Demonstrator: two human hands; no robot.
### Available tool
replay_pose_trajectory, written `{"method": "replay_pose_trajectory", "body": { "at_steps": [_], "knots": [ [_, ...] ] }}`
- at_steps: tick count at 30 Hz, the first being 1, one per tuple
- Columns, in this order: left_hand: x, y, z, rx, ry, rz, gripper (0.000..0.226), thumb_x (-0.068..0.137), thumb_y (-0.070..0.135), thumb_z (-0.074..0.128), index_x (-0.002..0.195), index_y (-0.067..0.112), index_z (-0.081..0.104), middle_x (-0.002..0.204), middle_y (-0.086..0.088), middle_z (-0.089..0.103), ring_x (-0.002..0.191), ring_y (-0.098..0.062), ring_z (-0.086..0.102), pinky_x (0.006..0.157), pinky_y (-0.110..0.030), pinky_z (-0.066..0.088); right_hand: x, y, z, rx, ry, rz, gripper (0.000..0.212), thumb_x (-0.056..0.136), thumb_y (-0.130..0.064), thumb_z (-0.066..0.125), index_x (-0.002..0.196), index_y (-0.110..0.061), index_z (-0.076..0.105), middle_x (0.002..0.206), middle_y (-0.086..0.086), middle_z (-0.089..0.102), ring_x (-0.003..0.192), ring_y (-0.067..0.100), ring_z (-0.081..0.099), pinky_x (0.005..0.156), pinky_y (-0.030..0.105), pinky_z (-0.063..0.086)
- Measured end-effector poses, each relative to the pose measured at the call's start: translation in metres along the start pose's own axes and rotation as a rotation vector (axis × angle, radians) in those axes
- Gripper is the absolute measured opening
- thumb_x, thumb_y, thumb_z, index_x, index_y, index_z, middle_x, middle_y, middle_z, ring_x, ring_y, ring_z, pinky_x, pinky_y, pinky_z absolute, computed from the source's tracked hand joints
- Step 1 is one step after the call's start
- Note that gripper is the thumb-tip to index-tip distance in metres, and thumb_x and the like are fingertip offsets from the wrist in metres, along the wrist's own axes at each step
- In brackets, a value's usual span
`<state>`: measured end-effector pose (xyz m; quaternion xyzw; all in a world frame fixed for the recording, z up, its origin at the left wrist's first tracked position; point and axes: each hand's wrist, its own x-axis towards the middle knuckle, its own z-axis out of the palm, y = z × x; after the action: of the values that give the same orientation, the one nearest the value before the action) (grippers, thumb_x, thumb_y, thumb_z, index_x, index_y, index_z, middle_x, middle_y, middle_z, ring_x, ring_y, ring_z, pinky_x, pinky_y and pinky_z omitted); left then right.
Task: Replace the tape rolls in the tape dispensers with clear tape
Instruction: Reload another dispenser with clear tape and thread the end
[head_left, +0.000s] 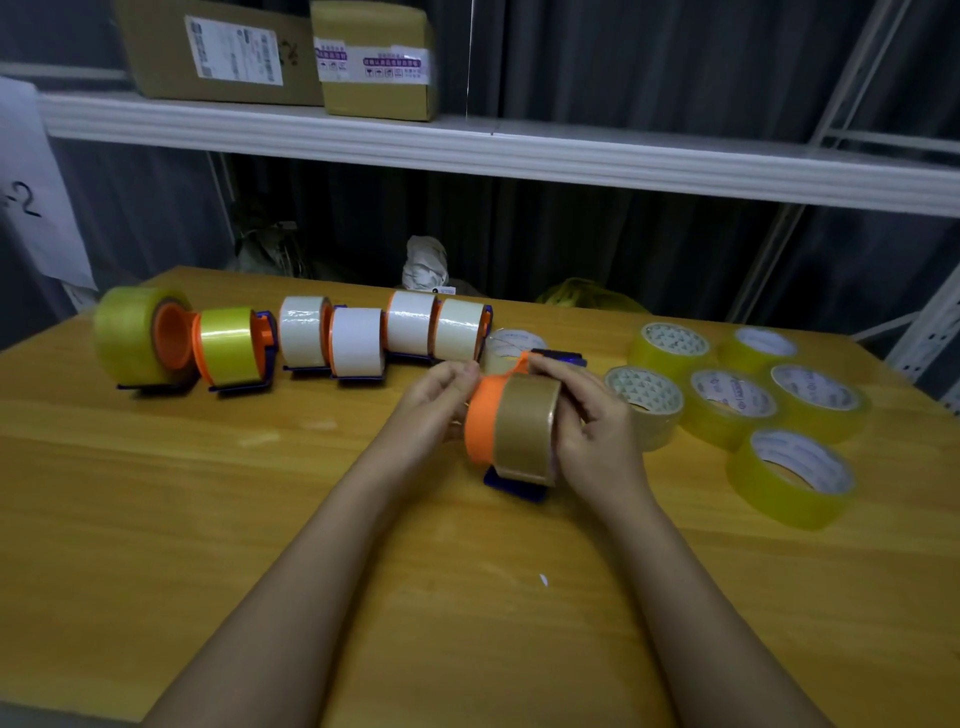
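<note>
An orange and blue tape dispenser (480, 426) with a brown tape roll (524, 426) on it is held above the wooden table (260, 493), in the middle. My left hand (439, 400) grips the dispenser's orange side, its fingertips pinched near the top. My right hand (592, 410) curls round the brown roll from the right. Several loose clear tape rolls (727, 405) lie flat on the table to the right. Farther back stands a row of dispensers (358, 340), holding white rolls in the middle and yellow rolls (228, 345) at the left.
One more roll (511, 345) lies just behind my hands beside a dark blue part (563, 357). A white shelf (519, 150) with cardboard boxes (374, 57) runs overhead behind the table. Bags sit on the floor beyond the far edge.
</note>
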<state>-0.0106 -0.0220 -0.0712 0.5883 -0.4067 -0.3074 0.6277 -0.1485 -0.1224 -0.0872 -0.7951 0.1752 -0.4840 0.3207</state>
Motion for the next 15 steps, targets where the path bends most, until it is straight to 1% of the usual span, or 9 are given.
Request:
{"method": "replay_pose_trajectory", "body": {
  "at_steps": [2,4,6,8,10,11,12,13,15],
  "knots": [
    [-0.002,0.002,0.003,-0.085,-0.039,-0.078,0.029,0.097,0.04,0.042,0.092,0.022,0.064,0.072,0.013,0.071,0.072,-0.006,0.068,0.072,-0.024,0.054,0.0,0.0,0.0,0.029,0.028,-0.01,0.039,0.091,0.007,0.047,0.118,-0.012,0.067,0.116,-0.006,0.064,0.114,0.003,0.057,0.097,0.019,0.045],
    [-0.002,0.002,0.004,-0.109,-0.076,-0.096,0.029,0.098,0.038,0.041,0.096,0.022,0.065,0.079,0.01,0.074,0.076,-0.005,0.069,0.073,-0.023,0.055,0.0,-0.001,0.003,0.039,0.038,-0.023,0.041,0.091,0.01,0.048,0.116,-0.015,0.067,0.114,-0.009,0.064,0.113,0.001,0.057,0.096,0.018,0.045],
    [-0.004,0.004,0.008,-0.109,-0.052,-0.074,0.027,0.099,0.035,0.042,0.102,0.021,0.065,0.084,0.006,0.073,0.079,-0.007,0.068,0.074,-0.024,0.052,0.0,-0.002,0.005,0.048,0.024,-0.022,0.042,0.091,0.01,0.048,0.116,-0.019,0.066,0.114,-0.015,0.062,0.113,-0.003,0.056,0.095,0.015,0.043],
    [-0.005,0.003,0.009,-0.094,0.0,-0.038,0.024,0.099,0.032,0.042,0.104,0.02,0.062,0.086,0.004,0.068,0.078,-0.007,0.065,0.072,-0.025,0.049,0.0,-0.003,0.006,0.062,-0.002,0.043,0.042,0.094,0.006,0.047,0.121,-0.023,0.063,0.118,-0.016,0.06,0.115,-0.007,0.052,0.096,0.013,0.041],
    [-0.006,0.001,0.01,-0.047,0.037,-0.002,0.024,0.1,0.033,0.039,0.1,0.025,0.061,0.083,0.01,0.067,0.077,-0.002,0.064,0.073,-0.024,0.048,0.0,-0.002,0.005,0.116,-0.015,0.168,0.043,0.097,0.001,0.045,0.131,-0.024,0.056,0.124,-0.01,0.059,0.118,-0.007,0.049,0.096,0.011,0.04],
    [-0.006,0.0,0.01,-0.023,0.05,0.013,0.024,0.101,0.034,0.038,0.098,0.028,0.061,0.082,0.013,0.067,0.077,0.001,0.064,0.074,-0.025,0.047,0.0,-0.003,0.005,0.175,-0.015,0.23,0.042,0.098,-0.004,0.045,0.134,-0.023,0.053,0.125,-0.006,0.058,0.118,-0.004,0.05,0.096,0.012,0.041],
    [-0.007,0.0,0.011,-0.003,0.06,0.025,0.024,0.101,0.035,0.037,0.098,0.03,0.06,0.082,0.015,0.067,0.077,0.004,0.063,0.075,-0.024,0.047,0.0,-0.002,0.006,0.236,-0.015,0.278,0.038,0.098,-0.012,0.046,0.134,-0.024,0.051,0.124,-0.003,0.058,0.118,0.0,0.052,0.097,0.016,0.043],
    [-0.008,0.0,0.012,0.011,0.064,0.038,0.024,0.101,0.034,0.036,0.098,0.031,0.059,0.084,0.015,0.066,0.078,0.007,0.062,0.076,-0.022,0.047,0.0,-0.002,0.008,0.287,-0.026,0.313,0.036,0.097,-0.025,0.045,0.133,-0.027,0.051,0.126,-0.002,0.058,0.119,0.005,0.053,0.099,0.023,0.045],
    [-0.011,0.001,0.015,0.025,0.059,0.072,0.023,0.102,0.031,0.035,0.098,0.029,0.058,0.087,0.013,0.064,0.077,0.008,0.06,0.074,-0.014,0.046,-0.002,-0.002,0.012,0.316,-0.086,0.368,0.045,0.091,-0.052,0.041,0.132,-0.034,0.05,0.134,-0.003,0.053,0.122,0.009,0.052,0.102,0.032,0.045]
  ]
}}
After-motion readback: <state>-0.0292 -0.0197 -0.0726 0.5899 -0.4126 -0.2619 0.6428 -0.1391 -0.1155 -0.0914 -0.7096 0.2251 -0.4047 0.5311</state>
